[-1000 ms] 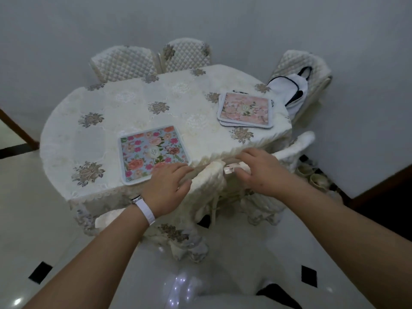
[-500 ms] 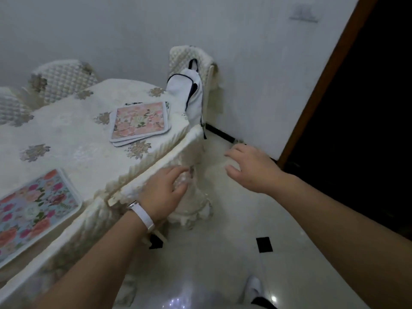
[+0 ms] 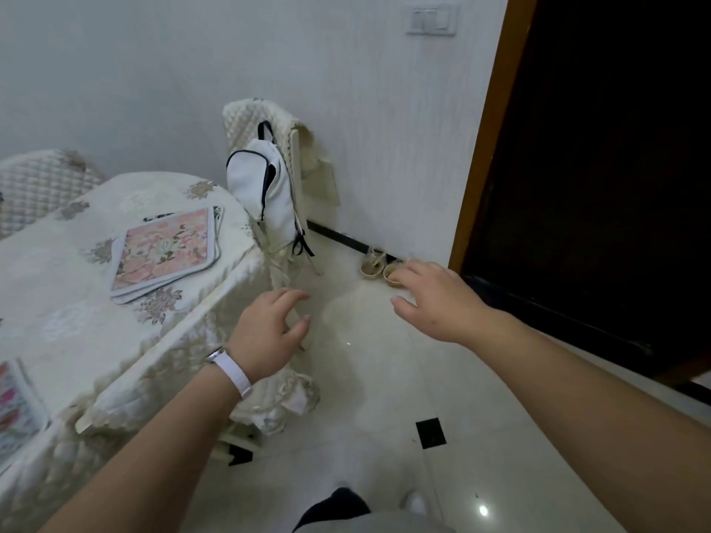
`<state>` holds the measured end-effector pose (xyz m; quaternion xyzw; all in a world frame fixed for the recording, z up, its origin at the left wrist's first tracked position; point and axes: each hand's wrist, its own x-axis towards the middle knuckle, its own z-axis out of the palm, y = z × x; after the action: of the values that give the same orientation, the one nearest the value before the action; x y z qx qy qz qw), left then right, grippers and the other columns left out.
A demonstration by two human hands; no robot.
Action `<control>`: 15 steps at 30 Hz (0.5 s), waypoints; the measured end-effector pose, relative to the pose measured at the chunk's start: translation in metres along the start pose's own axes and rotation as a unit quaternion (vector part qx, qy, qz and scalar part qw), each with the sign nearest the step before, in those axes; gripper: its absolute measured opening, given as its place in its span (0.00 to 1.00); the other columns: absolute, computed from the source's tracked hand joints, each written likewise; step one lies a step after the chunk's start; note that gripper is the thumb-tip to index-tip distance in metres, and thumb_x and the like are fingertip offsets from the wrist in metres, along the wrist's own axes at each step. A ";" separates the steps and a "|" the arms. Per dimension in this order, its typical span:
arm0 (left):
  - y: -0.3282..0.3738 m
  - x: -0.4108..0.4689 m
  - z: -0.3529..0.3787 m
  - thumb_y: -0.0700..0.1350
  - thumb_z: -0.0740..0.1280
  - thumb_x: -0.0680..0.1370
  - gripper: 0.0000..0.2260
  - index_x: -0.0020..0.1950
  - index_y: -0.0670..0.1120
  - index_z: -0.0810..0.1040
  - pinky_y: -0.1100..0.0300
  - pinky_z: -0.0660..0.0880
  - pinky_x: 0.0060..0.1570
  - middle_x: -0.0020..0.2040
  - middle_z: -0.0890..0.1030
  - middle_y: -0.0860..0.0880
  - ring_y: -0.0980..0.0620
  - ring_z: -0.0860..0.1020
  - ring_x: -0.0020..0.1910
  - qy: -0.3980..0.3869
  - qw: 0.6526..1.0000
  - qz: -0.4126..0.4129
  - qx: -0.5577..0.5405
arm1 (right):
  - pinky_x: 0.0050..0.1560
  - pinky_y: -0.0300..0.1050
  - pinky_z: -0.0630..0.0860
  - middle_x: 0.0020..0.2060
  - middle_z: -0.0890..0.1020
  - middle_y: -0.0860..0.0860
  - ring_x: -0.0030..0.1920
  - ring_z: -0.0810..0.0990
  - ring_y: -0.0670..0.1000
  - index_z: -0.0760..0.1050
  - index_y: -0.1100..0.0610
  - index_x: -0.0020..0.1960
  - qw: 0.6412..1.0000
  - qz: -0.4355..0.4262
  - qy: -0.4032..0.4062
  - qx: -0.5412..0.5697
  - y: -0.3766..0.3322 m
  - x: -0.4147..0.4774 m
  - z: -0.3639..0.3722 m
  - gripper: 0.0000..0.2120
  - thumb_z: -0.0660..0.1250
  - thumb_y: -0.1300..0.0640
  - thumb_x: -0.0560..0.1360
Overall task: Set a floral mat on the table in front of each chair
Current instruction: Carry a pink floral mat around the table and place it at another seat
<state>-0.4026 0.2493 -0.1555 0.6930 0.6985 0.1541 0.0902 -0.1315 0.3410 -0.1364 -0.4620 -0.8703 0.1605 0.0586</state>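
Observation:
A stack of pink floral mats [image 3: 167, 250] lies on the table [image 3: 69, 321] near its far right edge. A blue floral mat [image 3: 15, 407] lies at the left border, partly cut off. My left hand [image 3: 269, 332], with a white wristband, hovers by the corner of a cream chair back [image 3: 161, 373] pushed against the table; its fingers are loosely spread and hold nothing. My right hand [image 3: 434, 298] floats open over the floor, apart from everything.
A quilted chair [image 3: 269, 155] with a white bag [image 3: 265, 190] hung on it stands against the wall. Another quilted chair [image 3: 38, 182] is at the far left. A pair of small shoes [image 3: 379, 268] sits by the baseboard. A dark doorway [image 3: 600, 167] opens on the right.
The view has swung right along the table. My left hand has come off the chair back it rested on, and my right hand has moved out over the floor.

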 end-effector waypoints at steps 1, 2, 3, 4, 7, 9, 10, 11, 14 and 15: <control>0.003 0.007 0.000 0.57 0.58 0.76 0.21 0.63 0.49 0.76 0.53 0.71 0.57 0.60 0.79 0.49 0.46 0.74 0.60 0.001 1.000 0.004 0.006 | 0.65 0.53 0.67 0.66 0.72 0.48 0.66 0.69 0.52 0.68 0.50 0.71 1.000 0.000 0.002 0.000 0.005 0.002 -0.001 0.22 0.56 0.45 0.79; 0.005 0.015 0.001 0.58 0.57 0.76 0.22 0.63 0.49 0.77 0.52 0.71 0.57 0.60 0.79 0.48 0.46 0.75 0.59 0.002 1.000 0.007 0.009 | 0.65 0.52 0.67 0.67 0.72 0.48 0.66 0.68 0.51 0.68 0.50 0.71 1.000 -0.001 0.001 -0.001 0.010 0.005 -0.001 0.22 0.56 0.44 0.79; 0.007 0.023 0.002 0.59 0.56 0.75 0.23 0.63 0.49 0.77 0.53 0.71 0.57 0.60 0.79 0.48 0.46 0.75 0.59 0.006 1.000 0.009 0.008 | 0.65 0.52 0.66 0.67 0.71 0.48 0.67 0.68 0.51 0.67 0.50 0.71 1.000 -0.001 -0.001 -0.002 0.014 0.008 -0.002 0.23 0.56 0.44 0.79; 0.010 0.031 0.003 0.59 0.55 0.75 0.23 0.63 0.48 0.77 0.53 0.71 0.57 0.59 0.79 0.48 0.46 0.75 0.58 0.010 1.000 0.009 0.005 | 0.65 0.51 0.66 0.68 0.71 0.48 0.67 0.68 0.51 0.67 0.50 0.72 1.000 -0.002 -0.003 -0.003 0.018 0.012 -0.003 0.23 0.56 0.44 0.79; 0.014 0.055 0.008 0.59 0.55 0.74 0.24 0.63 0.48 0.77 0.52 0.71 0.57 0.59 0.79 0.47 0.45 0.75 0.58 0.007 1.000 0.008 -0.004 | 0.66 0.51 0.65 0.68 0.71 0.47 0.67 0.68 0.51 0.66 0.49 0.72 1.000 -0.005 -0.009 -0.009 0.031 0.030 -0.008 0.23 0.56 0.45 0.79; 0.013 0.073 0.014 0.59 0.55 0.74 0.25 0.63 0.48 0.77 0.52 0.70 0.57 0.60 0.79 0.47 0.45 0.75 0.59 0.001 1.000 0.009 -0.006 | 0.66 0.51 0.65 0.68 0.71 0.47 0.67 0.68 0.51 0.67 0.49 0.72 1.000 -0.003 -0.010 -0.015 0.040 0.049 -0.013 0.22 0.56 0.45 0.79; 0.010 0.082 0.016 0.59 0.54 0.74 0.25 0.63 0.48 0.76 0.52 0.70 0.58 0.60 0.79 0.47 0.46 0.75 0.59 -0.003 1.000 0.007 -0.007 | 0.66 0.51 0.66 0.67 0.71 0.47 0.67 0.68 0.51 0.67 0.49 0.71 1.000 -0.001 -0.011 -0.016 0.044 0.059 -0.017 0.22 0.56 0.45 0.79; 0.006 0.092 0.018 0.60 0.54 0.74 0.25 0.64 0.48 0.76 0.52 0.70 0.58 0.60 0.79 0.47 0.46 0.75 0.60 -0.004 1.000 0.006 -0.007 | 0.66 0.51 0.66 0.67 0.72 0.47 0.66 0.69 0.51 0.68 0.49 0.71 1.000 -0.001 -0.011 -0.017 0.048 0.070 -0.020 0.21 0.56 0.45 0.79; -0.010 0.133 0.021 0.60 0.54 0.74 0.25 0.63 0.48 0.77 0.52 0.70 0.58 0.61 0.79 0.48 0.46 0.75 0.60 0.004 1.000 -0.007 -0.015 | 0.65 0.50 0.66 0.65 0.72 0.46 0.65 0.70 0.51 0.69 0.49 0.70 1.000 -0.013 -0.006 -0.022 0.057 0.112 -0.031 0.20 0.56 0.45 0.80; -0.017 0.148 0.022 0.60 0.54 0.74 0.25 0.63 0.48 0.77 0.51 0.71 0.58 0.60 0.79 0.48 0.46 0.75 0.60 0.007 1.000 -0.010 -0.018 | 0.64 0.49 0.66 0.64 0.73 0.47 0.65 0.70 0.51 0.69 0.49 0.69 1.000 -0.018 -0.006 -0.025 0.059 0.128 -0.034 0.20 0.57 0.45 0.80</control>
<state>-0.4141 0.3992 -0.1689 0.6834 0.7030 0.1706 0.0986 -0.1489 0.4846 -0.1302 -0.4467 -0.8824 0.1405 0.0450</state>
